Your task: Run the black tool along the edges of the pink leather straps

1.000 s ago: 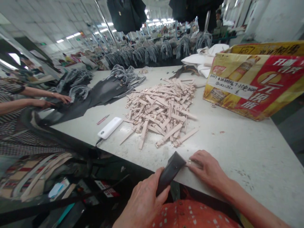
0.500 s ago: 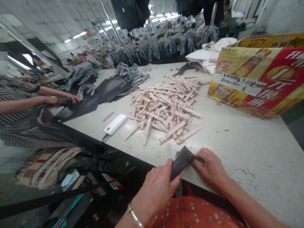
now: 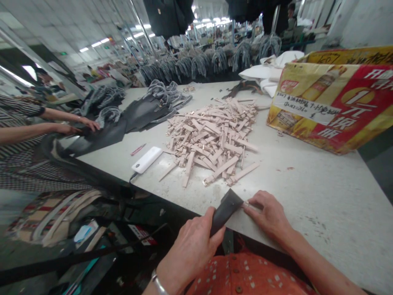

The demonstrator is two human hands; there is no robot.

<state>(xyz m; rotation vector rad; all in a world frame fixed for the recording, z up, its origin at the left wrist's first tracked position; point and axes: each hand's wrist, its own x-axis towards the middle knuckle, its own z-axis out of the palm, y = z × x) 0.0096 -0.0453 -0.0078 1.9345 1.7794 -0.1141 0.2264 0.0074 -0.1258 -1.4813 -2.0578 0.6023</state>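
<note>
A black leather-like piece [image 3: 226, 208], folded into a narrow strip, slants over the front edge of the table. My left hand [image 3: 192, 239] is closed around its lower part, thumb and fingers on either side. At the strip's right corner, my right hand [image 3: 270, 213] pinches thumb and forefinger together; something small and pale shows at the tips, too small to name. Just beyond lies a heap of pale pink straps with metal buckles [image 3: 215, 139], and neither hand touches it.
A yellow and red carton [image 3: 313, 102] stands at the right on the white table [image 3: 307, 184]. A white power bank [image 3: 147, 159] and a thin red tool [image 3: 138, 149] lie left of the straps. Further left, a co-worker's hands [image 3: 82, 125] handle dark pieces near stacked black panels [image 3: 144, 114].
Both my hands and the black piece have shifted slightly left in view. The right fingertips now sit at the corner's edge, with a small pale bit showing. The co-worker's hands have barely moved.
</note>
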